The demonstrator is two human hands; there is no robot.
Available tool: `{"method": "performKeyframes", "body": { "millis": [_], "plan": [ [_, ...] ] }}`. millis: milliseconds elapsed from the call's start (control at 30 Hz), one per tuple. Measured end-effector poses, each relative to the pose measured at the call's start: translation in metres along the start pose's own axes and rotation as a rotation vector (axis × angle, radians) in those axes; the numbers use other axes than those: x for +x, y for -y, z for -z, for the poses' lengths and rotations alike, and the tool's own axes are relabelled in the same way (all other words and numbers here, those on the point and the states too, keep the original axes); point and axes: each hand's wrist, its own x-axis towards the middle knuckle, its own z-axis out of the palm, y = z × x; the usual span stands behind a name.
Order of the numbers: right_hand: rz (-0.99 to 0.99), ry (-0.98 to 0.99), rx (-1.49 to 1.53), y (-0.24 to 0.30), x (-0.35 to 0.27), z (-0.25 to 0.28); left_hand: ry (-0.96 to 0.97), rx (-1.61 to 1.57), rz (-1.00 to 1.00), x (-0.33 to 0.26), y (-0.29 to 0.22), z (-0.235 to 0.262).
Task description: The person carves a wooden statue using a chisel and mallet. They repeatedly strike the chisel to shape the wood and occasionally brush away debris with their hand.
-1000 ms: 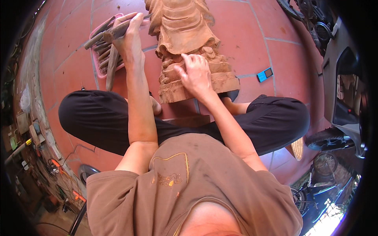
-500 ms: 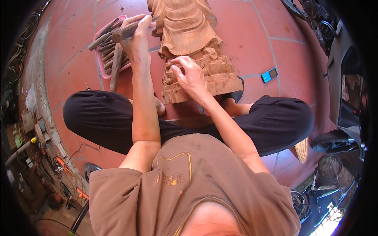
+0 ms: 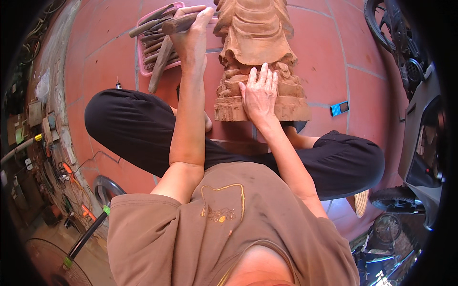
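A carved wooden statue (image 3: 256,43) with draped folds lies on the floor before me, its carved base (image 3: 226,110) toward my crossed legs. Fingers stretched out, my right hand (image 3: 260,95) rests flat on the carving just above the base. To the left of the statue my left hand (image 3: 194,35) is raised and closed around a wooden-handled carving chisel (image 3: 177,25); its working end is hard to make out behind the fingers. Just beyond that hand a pink tray (image 3: 141,61) holds several more chisels (image 3: 153,46), and a long wooden stick (image 3: 161,66) leans over its near rim.
A blue mobile phone (image 3: 339,108) lies on the red tiles right of the statue. Motorbikes (image 3: 420,138) line the right side. At the left stand a fan (image 3: 57,262), cables and clutter along a rough ledge (image 3: 59,95). A woven hat's edge (image 3: 361,204) shows by my right knee.
My right hand has gone from curled fingers at the statue's base to lying flat on its middle. The view has shifted, and my left hand still grips the chisel.
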Motion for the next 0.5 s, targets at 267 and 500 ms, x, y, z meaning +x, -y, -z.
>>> {"method": "performKeyframes", "body": {
  "millis": [267, 500],
  "plan": [
    [-0.003, -0.097, 0.368, -0.001, 0.015, 0.005, -0.006, 0.007, -0.006, 0.0, 0.001, 0.002],
    [-0.148, 0.054, 1.206, -0.001, 0.036, 0.02, -0.024, 0.02, 0.034, -0.002, -0.002, 0.002]
  ]
}}
